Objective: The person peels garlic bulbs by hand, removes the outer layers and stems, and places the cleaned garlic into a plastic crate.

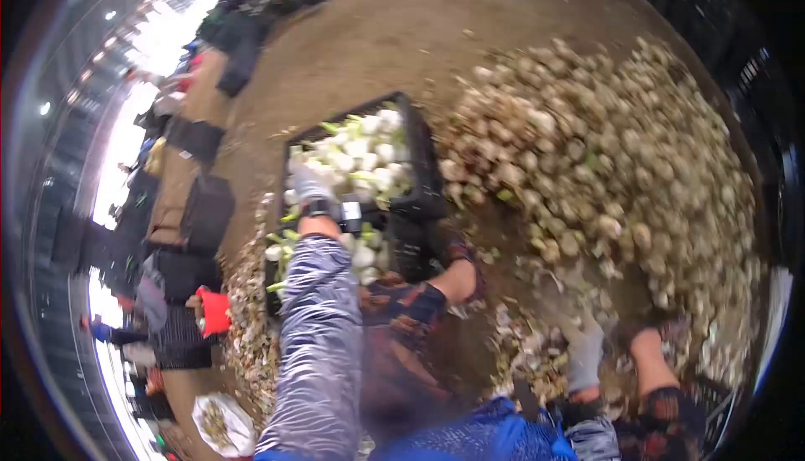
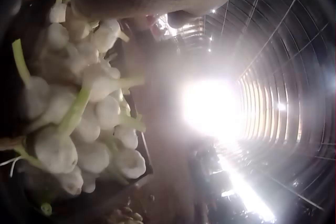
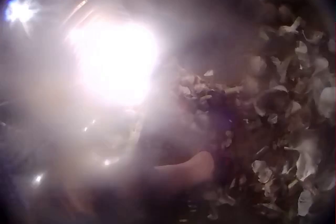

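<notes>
The left hand, in a pale grey-white knitted glove [image 1: 307, 179], is stretched out over the left edge of a black plastic crate [image 1: 425, 163] filled with round white bulbs with short green stems [image 1: 360, 155]; in the left wrist view the glove spans the top of the picture, with these bulbs lying close below it. Blur in the head view and the cropped wrist view leave it unclear whether its fingers hold a bulb. Nearer the body is a second black crate [image 1: 408, 247], also with white bulbs in it. The right hand, in a grey glove [image 1: 584, 352], is low beside loose, papery pale peelings [image 1: 528, 348] on the ground, near the lower edge of a broad heap of brownish-white, untrimmed bulbs [image 1: 579, 151]; I cannot tell how its fingers stand or whether they hold anything. To the left are a red bucket [image 1: 215, 312] and an open white sack [image 1: 243, 433].
</notes>
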